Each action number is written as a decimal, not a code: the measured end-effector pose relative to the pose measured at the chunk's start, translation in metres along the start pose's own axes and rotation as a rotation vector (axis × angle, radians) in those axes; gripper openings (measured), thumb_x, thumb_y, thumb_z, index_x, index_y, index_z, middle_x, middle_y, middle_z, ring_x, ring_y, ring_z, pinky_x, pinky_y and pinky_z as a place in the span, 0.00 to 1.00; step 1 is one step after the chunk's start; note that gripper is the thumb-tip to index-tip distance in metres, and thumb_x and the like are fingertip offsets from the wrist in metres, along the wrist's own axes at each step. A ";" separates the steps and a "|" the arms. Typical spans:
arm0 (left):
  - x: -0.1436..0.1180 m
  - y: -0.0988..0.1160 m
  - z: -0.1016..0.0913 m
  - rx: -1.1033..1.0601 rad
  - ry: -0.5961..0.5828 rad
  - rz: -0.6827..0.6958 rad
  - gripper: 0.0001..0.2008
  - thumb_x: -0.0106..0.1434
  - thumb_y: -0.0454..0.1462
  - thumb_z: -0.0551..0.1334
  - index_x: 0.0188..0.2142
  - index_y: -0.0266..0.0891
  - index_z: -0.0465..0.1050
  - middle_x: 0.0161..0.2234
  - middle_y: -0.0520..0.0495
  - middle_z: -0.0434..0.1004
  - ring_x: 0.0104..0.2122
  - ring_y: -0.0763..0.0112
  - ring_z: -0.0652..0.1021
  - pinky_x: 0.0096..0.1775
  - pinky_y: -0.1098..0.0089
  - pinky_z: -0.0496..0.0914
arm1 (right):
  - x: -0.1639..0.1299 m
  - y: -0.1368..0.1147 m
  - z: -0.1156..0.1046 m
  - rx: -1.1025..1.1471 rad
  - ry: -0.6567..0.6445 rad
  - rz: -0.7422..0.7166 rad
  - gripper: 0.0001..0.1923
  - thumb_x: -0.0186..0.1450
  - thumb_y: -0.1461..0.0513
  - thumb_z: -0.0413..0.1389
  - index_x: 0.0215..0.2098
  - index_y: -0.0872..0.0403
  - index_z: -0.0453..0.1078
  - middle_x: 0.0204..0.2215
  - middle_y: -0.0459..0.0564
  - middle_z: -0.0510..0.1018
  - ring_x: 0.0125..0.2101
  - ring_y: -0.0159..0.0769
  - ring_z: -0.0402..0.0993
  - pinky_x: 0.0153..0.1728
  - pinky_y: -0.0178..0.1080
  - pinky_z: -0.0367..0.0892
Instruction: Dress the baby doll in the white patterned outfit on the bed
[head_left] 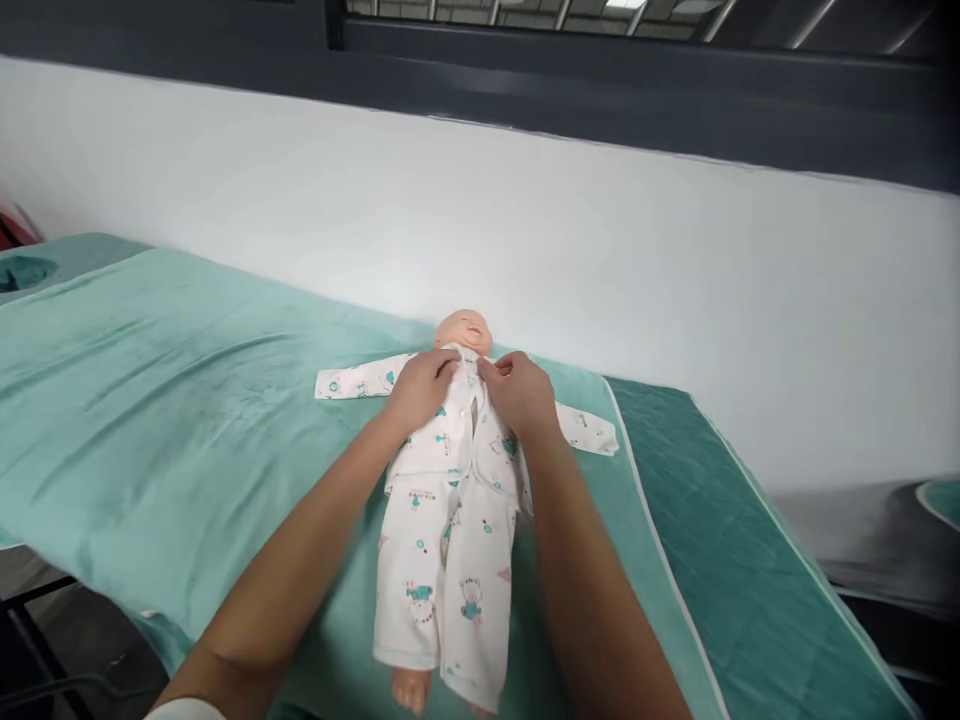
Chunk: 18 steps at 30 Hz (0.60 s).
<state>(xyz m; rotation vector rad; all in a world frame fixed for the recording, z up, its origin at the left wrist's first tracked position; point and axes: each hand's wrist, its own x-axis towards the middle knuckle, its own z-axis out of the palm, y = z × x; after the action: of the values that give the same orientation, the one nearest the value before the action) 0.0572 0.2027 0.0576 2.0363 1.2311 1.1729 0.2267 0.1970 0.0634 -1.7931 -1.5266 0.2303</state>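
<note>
A baby doll [463, 328] lies on its back, head toward the wall, dressed in a white printed baby jacket [427, 450] and matching trousers [472, 590]. Its sleeves stretch out to both sides, and a bare foot shows below one trouser leg. My left hand [426, 385] is closed on the jacket's front edge just under the doll's chin. Opposite it, my right hand [519, 392] pinches the other front edge near the collar. Between the hands the two edges nearly meet; lower down, the front hangs slightly apart. My fingers partly hide the upper fastening.
Beneath the doll is a light green sheet [225, 400] with a pale edge, over a darker green quilted cover [720, 500]. A white wall [675, 280] rises directly behind, with a dark window frame above. Black metal bars [37, 640] stand at the lower left.
</note>
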 end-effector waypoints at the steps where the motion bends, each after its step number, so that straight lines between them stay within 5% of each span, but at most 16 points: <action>1: 0.011 0.001 0.003 -0.023 -0.024 -0.011 0.13 0.67 0.33 0.54 0.43 0.41 0.77 0.47 0.47 0.82 0.49 0.63 0.79 0.53 0.63 0.70 | 0.008 -0.002 0.004 -0.061 -0.033 0.025 0.15 0.62 0.49 0.56 0.31 0.52 0.68 0.33 0.57 0.79 0.36 0.44 0.73 0.40 0.44 0.66; 5: 0.040 -0.001 0.015 -0.033 -0.024 -0.078 0.11 0.63 0.32 0.57 0.39 0.40 0.79 0.41 0.47 0.83 0.42 0.63 0.79 0.48 0.64 0.71 | 0.023 0.003 0.008 -0.102 -0.131 0.073 0.13 0.64 0.52 0.53 0.27 0.51 0.67 0.28 0.53 0.78 0.32 0.43 0.72 0.36 0.42 0.64; 9: 0.047 -0.008 0.021 0.010 -0.006 -0.094 0.08 0.62 0.34 0.60 0.36 0.40 0.80 0.40 0.45 0.81 0.43 0.62 0.78 0.48 0.63 0.71 | 0.027 0.015 0.004 0.151 -0.179 0.147 0.11 0.59 0.54 0.56 0.25 0.52 0.71 0.23 0.46 0.75 0.26 0.36 0.67 0.30 0.38 0.61; 13: 0.045 -0.013 0.021 -0.077 -0.022 -0.156 0.07 0.62 0.36 0.61 0.32 0.40 0.78 0.34 0.47 0.81 0.35 0.65 0.78 0.42 0.65 0.71 | 0.027 0.012 0.008 0.491 -0.118 0.234 0.14 0.56 0.52 0.60 0.27 0.54 0.74 0.20 0.43 0.74 0.22 0.32 0.65 0.26 0.36 0.61; 18: 0.045 -0.013 0.018 -0.134 -0.058 -0.141 0.09 0.64 0.36 0.59 0.35 0.40 0.79 0.38 0.47 0.83 0.39 0.64 0.79 0.43 0.65 0.71 | 0.023 -0.002 0.016 0.517 -0.050 0.171 0.11 0.57 0.55 0.60 0.29 0.54 0.78 0.28 0.47 0.81 0.30 0.36 0.73 0.34 0.38 0.66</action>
<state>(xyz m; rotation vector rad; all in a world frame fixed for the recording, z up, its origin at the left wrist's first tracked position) 0.0771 0.2494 0.0575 1.8419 1.2132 1.0918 0.2228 0.2249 0.0610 -1.5037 -1.2036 0.6918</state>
